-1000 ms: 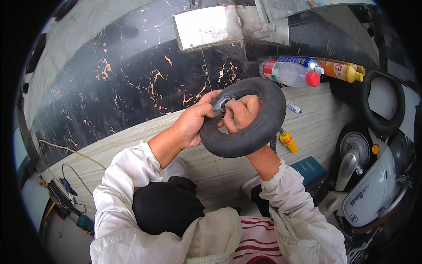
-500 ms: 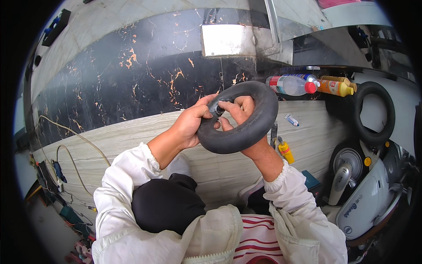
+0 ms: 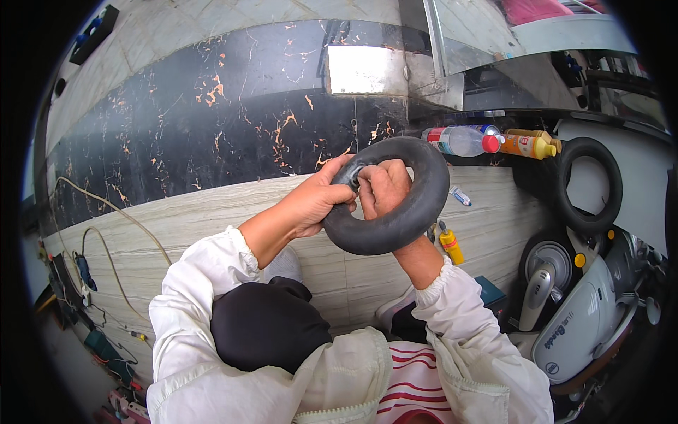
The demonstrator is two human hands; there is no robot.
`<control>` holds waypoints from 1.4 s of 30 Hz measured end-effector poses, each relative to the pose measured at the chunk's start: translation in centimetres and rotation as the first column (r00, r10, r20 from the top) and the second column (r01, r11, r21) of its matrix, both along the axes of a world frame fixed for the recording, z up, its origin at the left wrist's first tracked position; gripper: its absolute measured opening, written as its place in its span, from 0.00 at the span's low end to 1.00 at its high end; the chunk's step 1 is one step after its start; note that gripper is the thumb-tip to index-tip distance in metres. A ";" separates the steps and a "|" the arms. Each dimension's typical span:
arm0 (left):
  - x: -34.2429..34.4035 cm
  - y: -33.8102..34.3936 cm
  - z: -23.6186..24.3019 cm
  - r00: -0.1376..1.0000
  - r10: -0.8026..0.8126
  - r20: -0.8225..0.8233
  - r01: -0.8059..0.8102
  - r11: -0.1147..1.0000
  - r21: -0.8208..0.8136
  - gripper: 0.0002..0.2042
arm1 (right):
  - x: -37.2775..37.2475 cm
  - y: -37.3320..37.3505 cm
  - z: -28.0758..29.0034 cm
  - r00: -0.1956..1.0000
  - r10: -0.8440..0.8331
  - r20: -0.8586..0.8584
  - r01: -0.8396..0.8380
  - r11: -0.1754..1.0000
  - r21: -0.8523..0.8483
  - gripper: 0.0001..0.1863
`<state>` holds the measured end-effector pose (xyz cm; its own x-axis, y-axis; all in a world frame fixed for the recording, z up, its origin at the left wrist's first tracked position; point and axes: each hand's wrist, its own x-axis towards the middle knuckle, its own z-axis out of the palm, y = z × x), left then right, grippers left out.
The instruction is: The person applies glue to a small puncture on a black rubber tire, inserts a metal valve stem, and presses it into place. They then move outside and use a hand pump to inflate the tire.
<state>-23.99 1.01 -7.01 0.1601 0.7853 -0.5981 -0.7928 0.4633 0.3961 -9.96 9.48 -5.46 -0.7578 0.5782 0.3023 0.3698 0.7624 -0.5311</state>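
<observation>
Centrally, a black tube [image 3: 385, 237], a plump ring, is held up off the pale floor [image 3: 212, 220], tilted, in front of a person in a white jacket [image 3: 205, 297]. The left hand [image 3: 321, 201] clasps its left side, thumb on the upper face and fingers mostly hidden behind. The right hand [image 3: 386, 187] comes up through the hole from beneath, fingers curled towards a small dark fitting [image 3: 355, 175] on the inner edge, perhaps a valve; whether they pinch it, I cannot tell. The tube looks like rubber: probably light, springy and grippy rather than slippery, hardly fragile, though a sharp edge might puncture it. The thick sides seem the best hold, with the fitting handled gently. To the right, a yellow bottle [image 3: 450, 245] and a small tube of paste [image 3: 460, 196] are on the floor, with a clear bottle [image 3: 462, 140] beyond
</observation>
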 end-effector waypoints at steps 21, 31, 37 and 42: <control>0.3 -0.4 -0.7 0.976 0.003 -0.219 -0.011 0.999 -0.037 0.19 | -0.5 0.2 0.0 1.000 0.003 -0.013 -0.005 0.988 -0.154 0.11; -0.4 -0.8 -0.8 0.979 0.005 -0.202 -0.021 0.997 -0.077 0.19 | -1.0 0.1 -0.3 0.990 0.048 0.134 -0.024 0.985 -0.172 0.13; -0.4 -1.2 -2.0 0.972 0.016 -0.234 -0.045 0.992 -0.120 0.18 | -1.8 0.0 0.3 0.987 0.156 0.023 -0.155 0.986 -0.057 0.10; -0.2 -1.3 -2.4 0.961 -0.020 -0.274 -0.009 0.995 -0.101 0.19 | -1.0 0.2 -0.6 0.987 0.121 0.106 -0.115 0.991 -0.066 0.11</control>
<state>-24.17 -0.31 -9.38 -0.0173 0.7186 -0.6953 -0.6573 0.5158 0.5494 -10.97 9.71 -6.10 -0.8484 0.4971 0.1819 0.3373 0.7726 -0.5380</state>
